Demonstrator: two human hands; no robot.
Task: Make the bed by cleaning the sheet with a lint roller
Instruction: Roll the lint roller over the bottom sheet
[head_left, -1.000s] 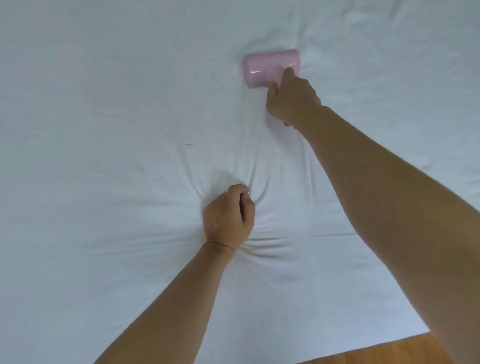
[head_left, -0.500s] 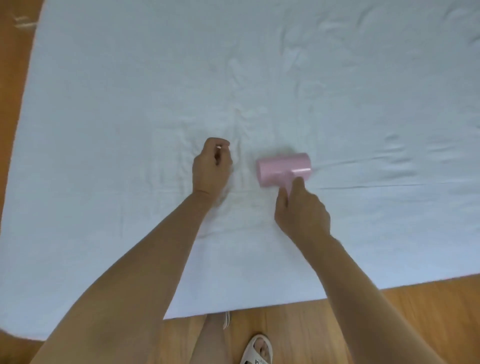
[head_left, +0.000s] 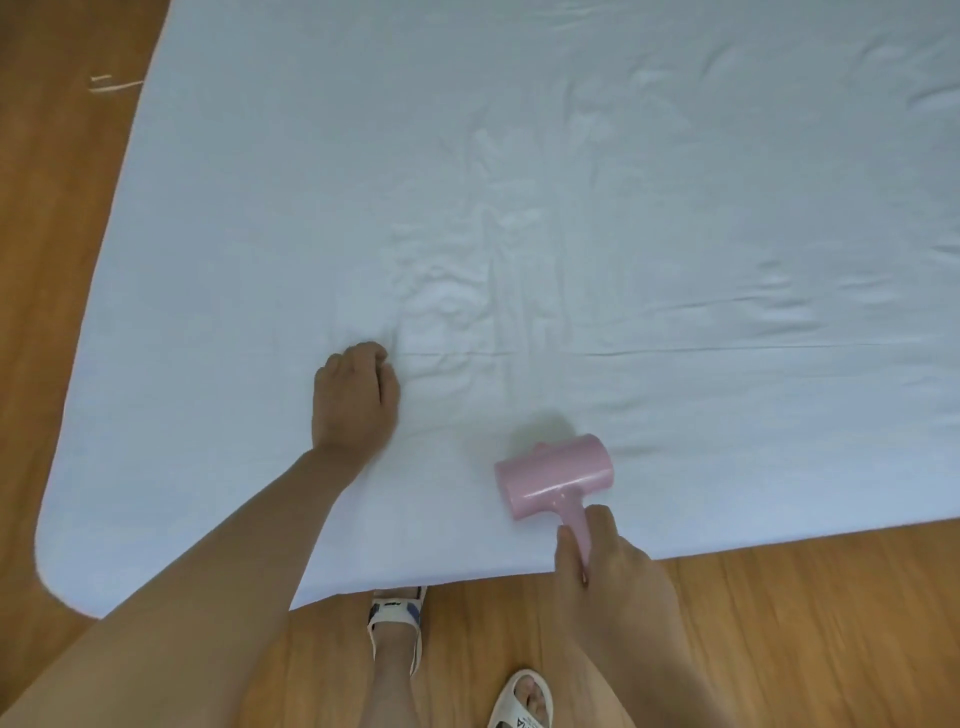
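A white sheet (head_left: 519, 182) covers the bed and is creased in its middle. A pink lint roller (head_left: 555, 475) lies with its drum on the sheet near the front edge. My right hand (head_left: 608, 561) grips its pink handle, over the bed's edge. My left hand (head_left: 356, 397) rests on the sheet to the left of the roller, fingers curled into a fist; I see no fabric held in it.
Wooden floor (head_left: 805, 623) runs along the front and left of the bed. My two feet in white sandals (head_left: 397, 621) stand at the front edge. The bed's rounded corner (head_left: 57, 577) is at the lower left.
The roller has come back toward the front edge with my right hand. My left hand has let the bunched sheet go flat and slid left. My view has pulled back.
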